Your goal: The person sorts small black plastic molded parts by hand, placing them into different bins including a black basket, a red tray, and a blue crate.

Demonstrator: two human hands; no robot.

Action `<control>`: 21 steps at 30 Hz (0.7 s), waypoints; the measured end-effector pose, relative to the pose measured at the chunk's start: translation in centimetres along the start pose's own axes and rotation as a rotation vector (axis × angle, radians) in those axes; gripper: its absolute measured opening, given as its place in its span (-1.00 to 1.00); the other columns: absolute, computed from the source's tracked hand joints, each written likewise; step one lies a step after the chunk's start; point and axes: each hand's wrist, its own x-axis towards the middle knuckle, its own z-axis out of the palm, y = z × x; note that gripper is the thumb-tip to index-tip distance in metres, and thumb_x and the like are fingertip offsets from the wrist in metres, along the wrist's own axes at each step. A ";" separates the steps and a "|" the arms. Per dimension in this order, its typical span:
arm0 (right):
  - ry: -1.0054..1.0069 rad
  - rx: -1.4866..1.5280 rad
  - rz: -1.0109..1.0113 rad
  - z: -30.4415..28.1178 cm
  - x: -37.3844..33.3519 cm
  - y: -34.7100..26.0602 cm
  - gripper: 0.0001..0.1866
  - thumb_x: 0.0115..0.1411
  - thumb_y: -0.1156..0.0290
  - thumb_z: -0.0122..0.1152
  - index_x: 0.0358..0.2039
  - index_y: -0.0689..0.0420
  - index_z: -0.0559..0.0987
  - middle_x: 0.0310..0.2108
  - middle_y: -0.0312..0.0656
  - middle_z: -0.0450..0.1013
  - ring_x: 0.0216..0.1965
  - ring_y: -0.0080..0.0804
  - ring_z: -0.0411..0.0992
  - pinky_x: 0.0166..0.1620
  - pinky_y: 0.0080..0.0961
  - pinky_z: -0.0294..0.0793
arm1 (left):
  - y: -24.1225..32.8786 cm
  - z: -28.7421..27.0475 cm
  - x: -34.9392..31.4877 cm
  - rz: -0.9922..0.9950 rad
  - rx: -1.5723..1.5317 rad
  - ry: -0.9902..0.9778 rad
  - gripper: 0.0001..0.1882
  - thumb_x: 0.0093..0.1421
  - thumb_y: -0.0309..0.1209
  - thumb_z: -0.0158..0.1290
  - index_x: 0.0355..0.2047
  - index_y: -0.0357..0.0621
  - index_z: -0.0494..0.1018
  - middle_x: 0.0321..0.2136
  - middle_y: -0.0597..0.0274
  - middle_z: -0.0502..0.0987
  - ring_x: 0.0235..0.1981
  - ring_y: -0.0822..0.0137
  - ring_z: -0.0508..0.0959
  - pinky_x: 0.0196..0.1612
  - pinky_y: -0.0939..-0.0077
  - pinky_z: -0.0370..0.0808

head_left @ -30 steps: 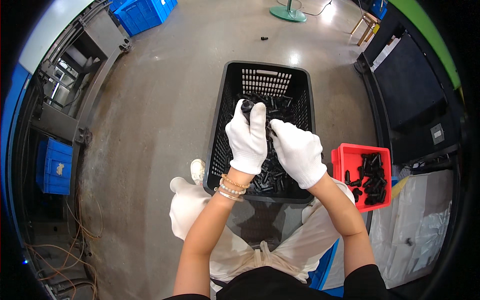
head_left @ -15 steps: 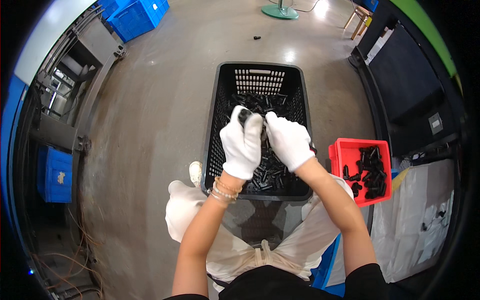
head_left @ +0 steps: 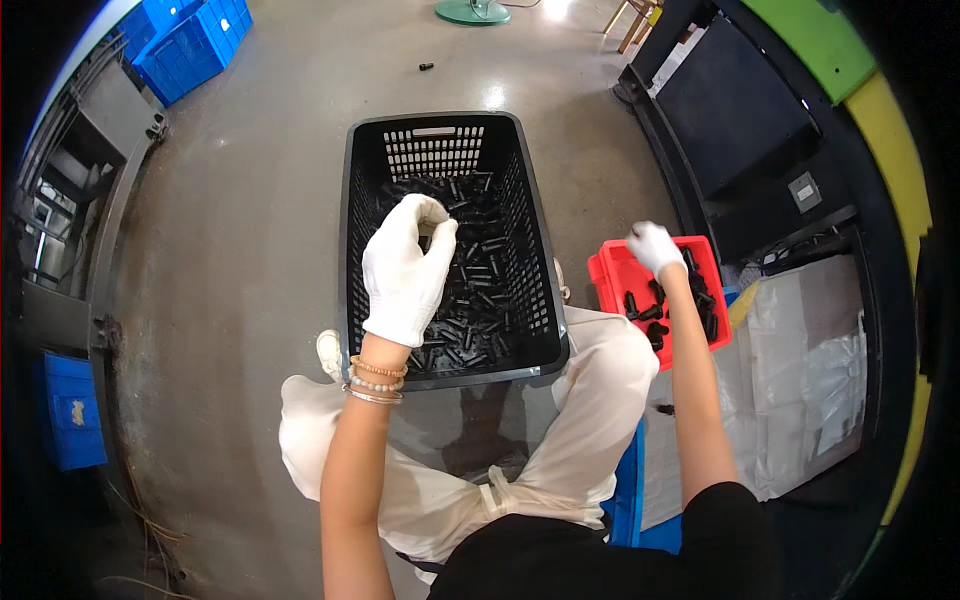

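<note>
A black plastic basket [head_left: 558, 350] stands between my knees, holding many small black tubular plastic fittings [head_left: 480, 300]. Over its left side is my left hand [head_left: 405, 275] in a white glove, thumb and fingers curled toward each other; whatever they may hold is hidden. To the right, my white-gloved right hand [head_left: 655, 248] is above the far part of a red bin [head_left: 612, 275], its fingers drawn in and slightly blurred. I cannot make out anything in them. Black elbow-like fittings [head_left: 705, 305] lie in that bin, partly covered by my right forearm.
One black piece [head_left: 426, 67] lies on the floor beyond the basket, and another small one [head_left: 665, 409] is below the red bin. Blue crates [head_left: 195, 50] stand far left. A dark machine panel [head_left: 740, 110] and translucent sheeting [head_left: 800, 380] line the right side.
My right hand has left the basket and moved right to the red bin. My left hand stays over the basket; the black piece seen in it before no longer shows. The view has shifted right.
</note>
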 end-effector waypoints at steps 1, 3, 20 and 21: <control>-0.098 0.000 0.106 1.4 -1.1 1.9 -0.63 0.02 0.24 0.07 -0.26 0.24 0.56 -0.19 0.14 0.45 -0.13 0.04 0.43 -0.06 -0.18 0.42 | 0.0 -0.1 -0.1 0.048 0.074 0.024 -0.92 0.05 -0.48 0.10 -0.46 -0.20 0.42 -0.54 0.17 0.51 -0.50 0.31 0.55 -0.40 0.49 0.45; -0.082 0.082 0.201 4.5 -3.7 4.6 -0.62 -0.07 0.23 0.17 -0.34 0.29 0.56 -0.33 0.18 0.48 -0.24 0.06 0.48 -0.16 -0.19 0.47 | 0.1 -0.2 -0.2 0.069 0.111 -0.003 -0.92 0.03 -0.48 0.10 -0.47 -0.17 0.41 -0.56 0.18 0.50 -0.53 0.24 0.55 -0.42 0.45 0.45; -0.351 1.263 -0.127 -5.9 -4.6 -6.8 -0.80 0.13 0.24 0.14 -0.46 0.10 0.45 -0.70 -0.47 0.26 -0.81 -0.78 0.05 -0.76 -0.71 -0.03 | 0.8 1.2 -0.8 -0.015 0.024 -0.296 -0.80 0.17 -0.37 0.01 -0.25 -0.23 0.43 -0.39 0.07 0.53 -0.42 0.32 0.55 -0.30 0.47 0.46; -0.385 1.247 -0.141 -7.1 -5.3 -9.2 -0.79 0.13 0.23 0.15 -0.44 0.11 0.46 -0.69 -0.48 0.27 -0.80 -0.78 0.07 -0.75 -0.72 -0.02 | 0.7 1.5 -0.8 -0.057 -0.030 -0.326 -0.74 0.23 -0.36 -0.06 -0.13 -0.23 0.39 -0.32 0.08 0.52 -0.40 0.40 0.52 -0.27 0.53 0.45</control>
